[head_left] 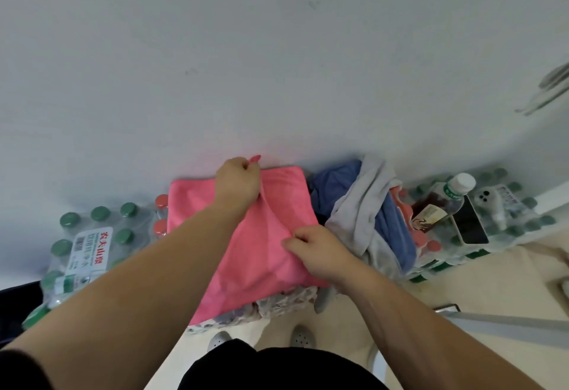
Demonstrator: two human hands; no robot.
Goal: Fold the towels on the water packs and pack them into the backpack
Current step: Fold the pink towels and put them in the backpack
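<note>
A pink towel [215, 220] lies spread over a water pack against the wall, its near end hanging off the front. My left hand [238, 183] pinches its far edge, a pink corner sticking up above the fingers. My right hand [317, 251] grips a raised fold at the towel's right side. To the right, a grey towel [357, 214] and a blue towel [335, 183] lie crumpled together on another pack. A dark shape at the far left edge [15, 300] may be the backpack; I cannot tell.
A green-capped water pack [89, 235] stands at the left. On the right pack [508, 220] rest a white-capped bottle [455, 192], a dark drink bottle [428, 207] and a phone [469, 223]. A grey metal bar [508, 322] crosses the floor at lower right. My shoes [303, 335] stand below.
</note>
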